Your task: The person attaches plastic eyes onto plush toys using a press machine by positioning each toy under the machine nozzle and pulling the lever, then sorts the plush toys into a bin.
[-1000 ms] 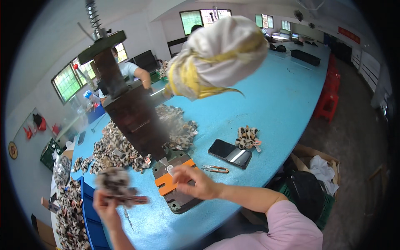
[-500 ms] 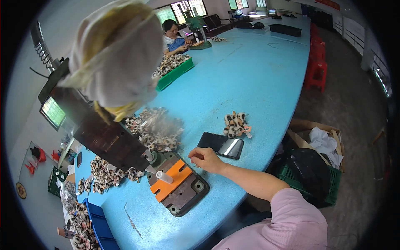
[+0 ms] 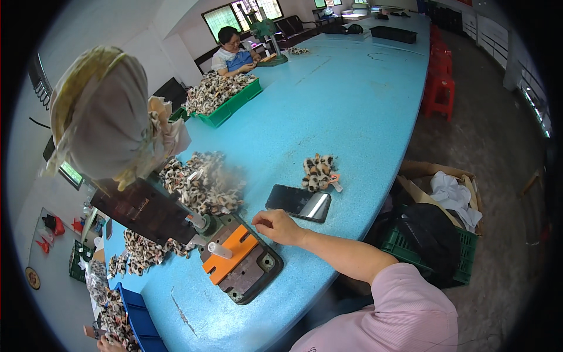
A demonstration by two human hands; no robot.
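Observation:
My right hand [image 3: 278, 227] hovers by the right edge of a bench press base [image 3: 256, 271], its fingers curled together. Whatever they may hold is too small or hidden. On the base lies an orange slotted plate [image 3: 229, 256] with a white plastic cylinder [image 3: 219, 250] standing on it, under the press's dark body [image 3: 138, 208]. At the lower left edge, part of my left hand [image 3: 110, 344] shows among spotted plush pieces [image 3: 117, 320] in a blue bin [image 3: 139, 317]. Its fingers are mostly cut off or hidden.
A cloth-wrapped press head [image 3: 102, 111] blocks the upper left. Behind the base lie a plush pile [image 3: 202, 185], a dark phone [image 3: 299, 203] and a small plush bundle [image 3: 318, 173]. Across the blue table [image 3: 334, 100], a person [image 3: 233, 56] sits beside a green bin [image 3: 234, 104].
My left hand has come into view at the blue bin. The view has shifted, bringing the green bin more into sight. My right hand keeps its curled pose beside the press.

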